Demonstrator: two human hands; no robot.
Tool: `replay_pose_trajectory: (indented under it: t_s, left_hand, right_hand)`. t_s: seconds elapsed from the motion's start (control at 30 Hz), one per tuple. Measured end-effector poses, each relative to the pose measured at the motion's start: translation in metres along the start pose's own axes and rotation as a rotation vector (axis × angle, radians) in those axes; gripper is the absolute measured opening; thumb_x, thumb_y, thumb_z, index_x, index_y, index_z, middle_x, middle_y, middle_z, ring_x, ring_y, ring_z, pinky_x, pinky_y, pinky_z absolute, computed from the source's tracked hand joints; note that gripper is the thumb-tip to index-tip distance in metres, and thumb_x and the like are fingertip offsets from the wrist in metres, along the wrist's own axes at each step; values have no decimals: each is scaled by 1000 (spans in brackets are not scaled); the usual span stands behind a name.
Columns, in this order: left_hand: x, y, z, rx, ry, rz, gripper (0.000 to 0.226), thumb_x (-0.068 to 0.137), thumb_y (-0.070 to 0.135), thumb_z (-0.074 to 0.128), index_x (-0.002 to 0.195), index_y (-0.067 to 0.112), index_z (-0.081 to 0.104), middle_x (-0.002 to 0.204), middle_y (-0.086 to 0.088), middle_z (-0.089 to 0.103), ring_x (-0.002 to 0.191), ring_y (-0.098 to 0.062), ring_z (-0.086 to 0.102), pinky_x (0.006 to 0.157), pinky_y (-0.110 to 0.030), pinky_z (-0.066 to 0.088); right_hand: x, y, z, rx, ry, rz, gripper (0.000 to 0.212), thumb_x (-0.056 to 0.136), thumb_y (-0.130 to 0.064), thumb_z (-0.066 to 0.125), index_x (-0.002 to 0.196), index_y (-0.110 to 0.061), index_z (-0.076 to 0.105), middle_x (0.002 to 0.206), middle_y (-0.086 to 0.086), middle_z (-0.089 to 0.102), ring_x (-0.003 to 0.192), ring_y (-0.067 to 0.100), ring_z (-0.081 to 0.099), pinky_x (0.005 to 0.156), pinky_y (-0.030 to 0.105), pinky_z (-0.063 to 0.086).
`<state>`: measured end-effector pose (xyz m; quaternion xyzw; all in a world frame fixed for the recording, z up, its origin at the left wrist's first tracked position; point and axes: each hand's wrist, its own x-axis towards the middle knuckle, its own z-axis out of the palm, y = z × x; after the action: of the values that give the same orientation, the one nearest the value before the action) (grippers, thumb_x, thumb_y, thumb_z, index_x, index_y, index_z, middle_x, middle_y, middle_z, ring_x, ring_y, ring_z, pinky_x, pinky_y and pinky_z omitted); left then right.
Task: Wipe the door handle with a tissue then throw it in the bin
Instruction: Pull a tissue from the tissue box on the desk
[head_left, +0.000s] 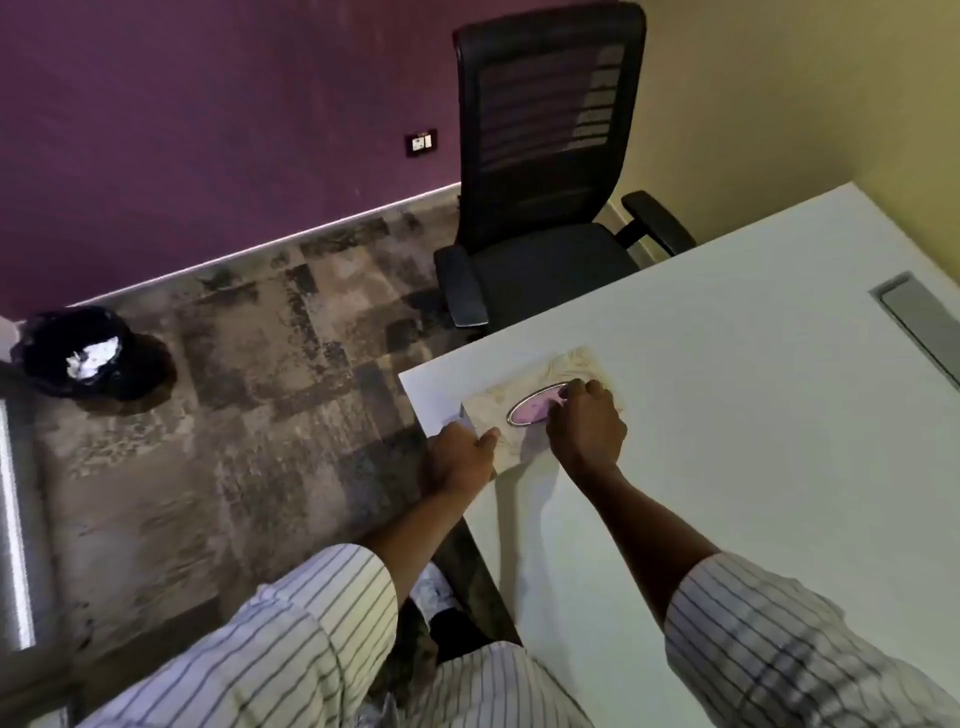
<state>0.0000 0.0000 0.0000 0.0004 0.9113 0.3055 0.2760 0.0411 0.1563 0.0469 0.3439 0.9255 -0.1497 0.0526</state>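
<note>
Purple wall (208, 130) at back, cream wall (779, 93) to the right, mottled grey-brown carpet (249, 415) between. White desk (753, 415) fills the right half of the view; its near-left corner points toward the carpet.

Containers:
- Tissue box (540, 410), pale with a faint swirl print, sits close to that desk corner, just inside both edges. Oval opening (530, 408) on top shows pink-purple film; tissue inside not clearly visible.
- Bin (78, 351), black liner, stands on the carpet at far left, near the skirting of the purple wall. Crumpled white paper (93, 358) lies inside, upper part of the liner.

Hands:
- Left hand (462, 457) grips the box's near-left end at the desk edge, fingers curled together over the side, thumb on the top face.
- Right hand (587, 421) rests on the box top, fingertips bunched at the right end of the oval opening; whether they pinch a tissue, cannot tell.
- Both sleeves striped white.

Edges and room:
- Black mesh office chair (540, 182) stands at the desk's far-left edge, seat partly tucked toward it.
- Open carpet lies between desk corner and bin, nothing on it.
- Grey slot (919, 322) set in the desk top at far right.
- Door handle not in view
</note>
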Motion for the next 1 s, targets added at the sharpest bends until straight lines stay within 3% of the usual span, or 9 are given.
replay_pose_trajectory:
  t_s: [0.2, 0.3, 0.4, 0.47, 0.6, 0.7, 0.8, 1.0]
  left_hand:
    - [-7, -2, 10, -37, -43, -72, 54, 98, 53, 71, 92, -1, 74, 100, -17, 81, 95, -36, 77, 62, -29, 47]
    - [-5, -4, 12, -65, -12, -40, 57, 98, 46, 73, 59, 9, 53, 88, -24, 79, 85, -41, 76, 61, -30, 40]
    - [-2, -7, 13, -74, -4, -21, 65, 95, 43, 78, 50, 16, 39, 68, -23, 70, 78, -45, 74, 63, -33, 40]
    - [-1, -9, 14, -70, -2, -18, 66, 93, 45, 80, 51, 15, 39, 62, -19, 65, 76, -46, 73, 64, -35, 42]
    - [3, -13, 17, -41, 11, -15, 62, 92, 52, 78, 57, 13, 44, 80, -23, 77, 78, -43, 73, 66, -33, 41]
    - [5, -16, 23, -61, 32, -22, 63, 89, 54, 80, 57, 15, 42, 78, -23, 76, 77, -44, 74, 64, -40, 52]
    - [7, -17, 25, -52, 42, -48, 58, 86, 57, 81, 67, 7, 59, 80, -21, 77, 78, -42, 74, 69, -46, 61]
    - [3, -13, 22, -28, 55, -80, 55, 85, 62, 78, 86, 8, 69, 91, -17, 78, 83, -37, 76, 63, -37, 53]
  right_hand:
    - [8, 2, 3, -51, -41, 20, 16, 98, -17, 64, 105, -13, 79, 114, 9, 72, 112, 36, 69, 80, 41, 54]
    - [13, -4, 3, -75, -49, 43, 17, 96, -19, 66, 103, -14, 80, 112, 8, 76, 110, 35, 71, 79, 38, 54]
    - [16, -10, 5, -102, -52, 97, 15, 94, -18, 69, 103, -12, 80, 108, 9, 79, 107, 34, 74, 81, 38, 58]
    - [16, -13, 7, -123, -50, 107, 14, 95, -15, 69, 106, -10, 78, 110, 10, 79, 112, 34, 72, 83, 40, 59]
    - [16, -17, 11, -94, -60, 116, 20, 98, -17, 70, 113, -5, 73, 116, 14, 75, 122, 35, 66, 87, 43, 58]
    - [18, -16, 12, -57, -71, 106, 24, 95, -24, 75, 111, -6, 76, 118, 14, 75, 122, 36, 64, 87, 44, 58]
    - [17, -10, 13, -21, -70, 69, 26, 94, -29, 76, 110, -8, 78, 118, 12, 74, 121, 36, 62, 86, 45, 57]
    - [10, 0, 15, 137, -8, 72, 21, 90, -31, 72, 94, -12, 79, 109, 10, 74, 110, 36, 65, 78, 41, 54]
